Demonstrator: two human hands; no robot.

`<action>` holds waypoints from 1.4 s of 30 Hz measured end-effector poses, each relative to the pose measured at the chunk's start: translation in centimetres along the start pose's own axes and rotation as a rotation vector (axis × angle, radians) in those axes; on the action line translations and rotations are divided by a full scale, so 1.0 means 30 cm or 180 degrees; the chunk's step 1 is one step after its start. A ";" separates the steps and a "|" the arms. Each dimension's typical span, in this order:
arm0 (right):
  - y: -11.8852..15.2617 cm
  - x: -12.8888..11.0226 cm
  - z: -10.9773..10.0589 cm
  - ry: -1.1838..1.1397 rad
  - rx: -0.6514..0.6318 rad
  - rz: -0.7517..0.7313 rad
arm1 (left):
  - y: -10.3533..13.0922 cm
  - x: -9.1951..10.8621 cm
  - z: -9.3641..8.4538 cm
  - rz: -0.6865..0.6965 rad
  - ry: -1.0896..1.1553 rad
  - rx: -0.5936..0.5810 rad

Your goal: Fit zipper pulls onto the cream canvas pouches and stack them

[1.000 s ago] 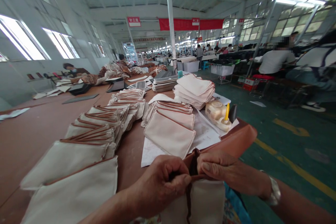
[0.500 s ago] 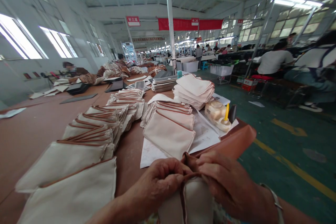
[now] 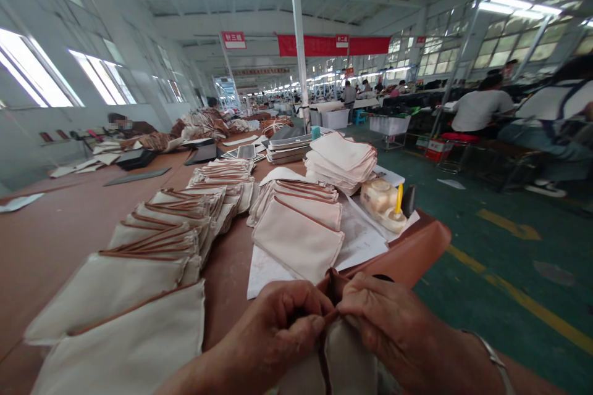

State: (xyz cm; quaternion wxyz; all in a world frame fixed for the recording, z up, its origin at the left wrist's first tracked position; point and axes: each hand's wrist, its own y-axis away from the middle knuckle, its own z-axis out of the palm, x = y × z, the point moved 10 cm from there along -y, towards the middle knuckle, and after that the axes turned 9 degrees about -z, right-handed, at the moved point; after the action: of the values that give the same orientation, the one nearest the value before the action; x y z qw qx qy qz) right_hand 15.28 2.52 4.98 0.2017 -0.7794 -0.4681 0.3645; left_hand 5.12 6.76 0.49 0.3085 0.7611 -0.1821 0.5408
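Observation:
A cream fabric piece with brown edging (image 3: 349,355) stands at the bottom centre, near the table's front edge. My left hand (image 3: 287,327) pinches its brown upper edge from the left. From the right, my right hand (image 3: 393,321) grips the same edge, fingertips almost touching the left ones. Part of a dark round object shows behind my right hand, too hidden to name. Just beyond my hands, a stack of similar cream pieces (image 3: 299,237) lies on white paper (image 3: 266,271). Long overlapping rows of such pieces (image 3: 134,333) fill the left side.
The brown table (image 3: 60,222) spreads left. A taller cream stack (image 3: 343,157) stands further back, beside a plastic container (image 3: 380,197) with a yellow-handled tool (image 3: 399,199). A metal post (image 3: 300,43) rises behind. People sit at the right, across the green floor (image 3: 500,271).
My right hand has shifted slightly left, bringing its fingertips closer to my left hand's on the brown edge. A dark round shape now shows behind my right hand.

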 end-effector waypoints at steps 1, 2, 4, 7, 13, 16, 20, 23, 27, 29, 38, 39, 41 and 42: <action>0.003 0.018 0.004 -0.0146 -0.0066 0.0159 | 0.000 0.004 -0.001 -0.0020 -0.0060 -0.0002; 0.007 0.031 0.007 -0.0226 -0.0123 0.0278 | 0.000 0.006 -0.001 -0.0045 -0.0124 0.0000; 0.010 0.047 0.004 -0.0275 -0.0166 0.0390 | -0.001 0.015 -0.002 -0.0065 -0.0262 0.0016; 0.006 0.052 0.007 -0.0366 -0.0289 0.0393 | 0.002 0.033 0.001 -0.0014 -0.0477 0.0020; -0.018 0.002 0.027 0.0404 -0.0407 -0.0123 | 0.003 0.045 0.011 0.0000 -0.0660 0.0069; -0.026 -0.054 0.073 0.1272 -0.0634 -0.0708 | -0.005 0.037 0.017 -0.0079 -0.0606 0.0079; -0.018 -0.105 0.060 0.1867 -0.0483 -0.0980 | -0.004 0.019 0.019 -0.0205 -0.0390 -0.0087; 0.017 -0.152 0.009 0.1926 -0.0104 -0.1030 | 0.015 0.021 0.024 -0.0169 -0.0298 -0.0318; 0.050 -0.157 -0.059 0.1495 0.0284 -0.0746 | 0.038 0.056 0.028 0.0105 -0.0193 -0.0473; 0.039 -0.097 -0.110 0.0859 0.0563 -0.0216 | 0.041 0.076 0.035 0.0254 -0.0217 -0.0531; -0.027 0.058 0.057 -0.1746 -0.0602 0.0549 | 0.058 0.117 0.011 0.0539 -0.1057 -0.0151; -0.025 0.060 0.063 -0.1715 -0.0590 0.0529 | 0.060 0.122 0.012 0.0545 -0.1093 -0.0146; -0.013 0.069 0.073 -0.1554 -0.0556 0.0589 | 0.056 0.119 0.011 0.0462 -0.1152 -0.0129; -0.007 0.073 0.073 -0.1432 -0.0535 0.0619 | 0.050 0.112 0.008 0.0379 -0.1208 -0.0088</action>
State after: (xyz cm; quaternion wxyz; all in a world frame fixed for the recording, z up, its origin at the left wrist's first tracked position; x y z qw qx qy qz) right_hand 14.15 4.49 2.85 -0.0090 -0.7340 -0.4527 0.5062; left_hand 5.54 5.67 4.00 0.2466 0.8329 -0.2891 0.4023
